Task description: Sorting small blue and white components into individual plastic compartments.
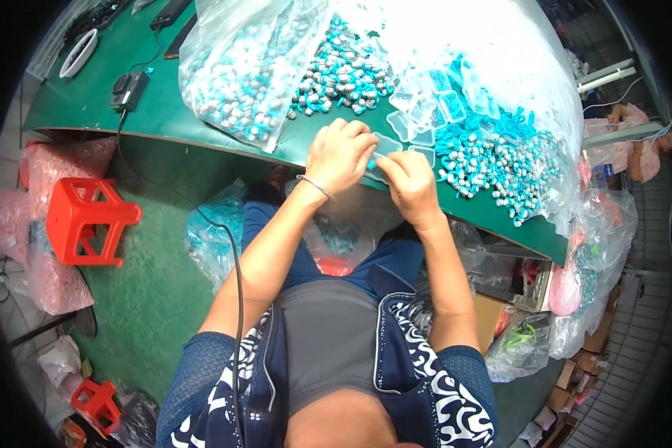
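At the table's near edge, both my hands are closed around a small clear plastic box (386,144) with a bit of turquoise in it. My left hand (337,158) has bent fingers over the box's left side and partly hides it. My right hand (413,187) pinches the box from the right, thumb and forefinger toward my left hand. Just beyond lie several more clear plastic boxes (429,104). Right of them spreads a heap of turquoise cords with silver-grey striped bead ends (493,164). A similar heap (343,71) lies beyond my left hand.
A clear bag of beaded pieces (239,82) rests on the green table (153,123) at left. A large translucent plastic bag (500,52) covers the far right. A black cable (179,196) hangs across the left side. A red stool (93,220) stands on the floor.
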